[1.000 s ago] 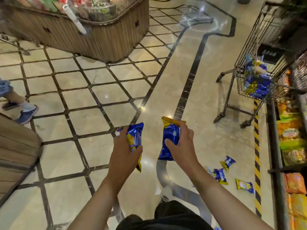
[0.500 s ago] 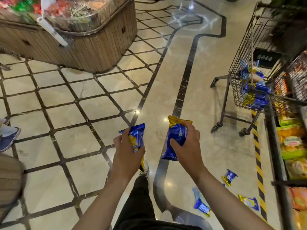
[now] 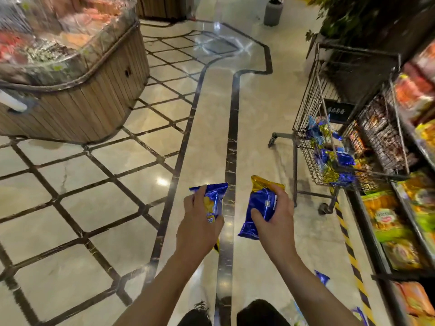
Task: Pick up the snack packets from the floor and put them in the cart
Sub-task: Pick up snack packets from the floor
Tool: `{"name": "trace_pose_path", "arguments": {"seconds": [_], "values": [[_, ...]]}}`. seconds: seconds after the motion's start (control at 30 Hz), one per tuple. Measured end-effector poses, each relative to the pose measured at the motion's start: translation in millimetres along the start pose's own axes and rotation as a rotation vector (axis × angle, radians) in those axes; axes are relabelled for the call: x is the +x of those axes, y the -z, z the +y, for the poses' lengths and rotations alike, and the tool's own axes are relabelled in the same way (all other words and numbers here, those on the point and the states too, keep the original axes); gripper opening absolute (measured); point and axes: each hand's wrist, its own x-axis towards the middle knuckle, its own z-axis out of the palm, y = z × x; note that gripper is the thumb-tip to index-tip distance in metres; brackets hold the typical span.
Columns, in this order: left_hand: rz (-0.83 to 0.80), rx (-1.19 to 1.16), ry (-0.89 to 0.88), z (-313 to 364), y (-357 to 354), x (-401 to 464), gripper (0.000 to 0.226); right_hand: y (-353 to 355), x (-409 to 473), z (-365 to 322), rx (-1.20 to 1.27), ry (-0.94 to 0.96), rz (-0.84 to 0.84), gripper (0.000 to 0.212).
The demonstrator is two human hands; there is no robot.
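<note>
Head view: left hand (image 3: 200, 222) grips a blue packet (image 3: 213, 201) with yellow print, its writing too blurred to read. Right hand (image 3: 274, 217) grips a blue packet with a gold top (image 3: 260, 203). Cart (image 3: 306, 109), ahead to the right, holds more blue packets (image 3: 339, 158). One packet (image 3: 321, 277) lies on the floor by the shelf (image 3: 386, 222).

Supermarket aisle: wire shopping cart (image 3: 310, 128), stocked snack shelves (image 3: 400, 220), wooden bulk-goods display island (image 3: 94, 102), polished tile floor (image 3: 94, 196).
</note>
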Motion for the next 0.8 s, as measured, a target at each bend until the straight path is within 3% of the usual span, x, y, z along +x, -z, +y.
{"name": "trace_pose_path", "arguments": {"seconds": [0.27, 0.8], "values": [[-0.058, 0.036, -0.014, 31, -11, 101, 0.08, -16, 85, -3, -0.044, -0.106, 0.062, 0.066], [-0.094, 0.109, 0.042, 101, -92, 299, 0.081, 9, 323, 42, -0.011, -0.23, 0.0, 0.07]]}}
